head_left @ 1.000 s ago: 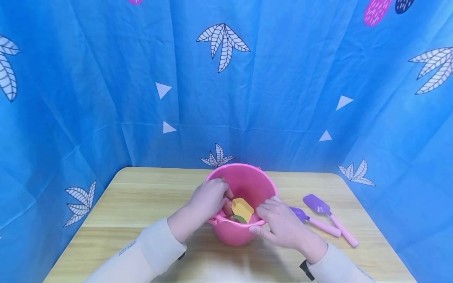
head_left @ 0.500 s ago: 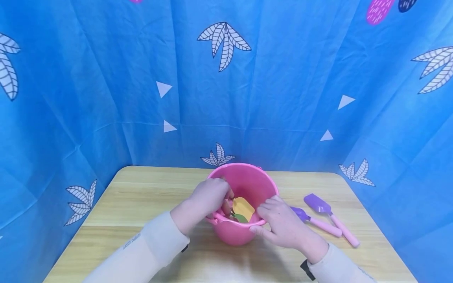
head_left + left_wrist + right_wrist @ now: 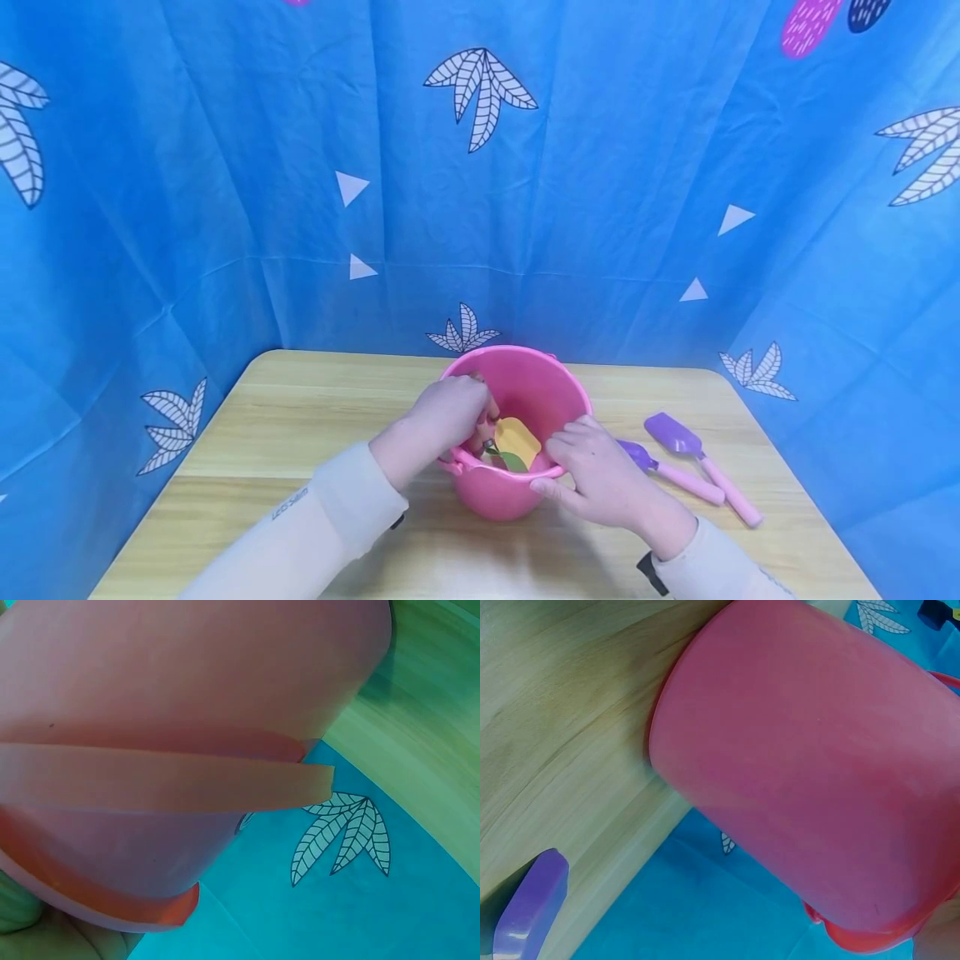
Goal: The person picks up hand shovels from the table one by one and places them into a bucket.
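A pink bucket (image 3: 495, 492) stands upright on the table. My left hand (image 3: 453, 412) reaches over its left rim, fingers down inside; bucket and hand hide most of them, so whether they hold anything is unclear. My right hand (image 3: 592, 475) grips the right rim, thumb outside and fingers over the edge. Beside the left fingertips, a flat yellow piece (image 3: 517, 439) and a green piece (image 3: 513, 462) lie in the bucket, their full shapes hidden. In the left wrist view, the bucket's handle (image 3: 165, 780) crosses its outer wall, with part of the left hand (image 3: 67, 937) below the rim.
Two toy shovels with purple blades and pink handles, one nearer (image 3: 686, 482) and one farther (image 3: 678, 435), lie right of the bucket on the wooden table (image 3: 322, 417). A blue patterned curtain (image 3: 480, 217) hangs behind and at both sides.
My left hand and sleeve have shifted slightly right, and its fingers have moved a little inside the bucket. More of the green piece shows. My right hand stays on the rim.
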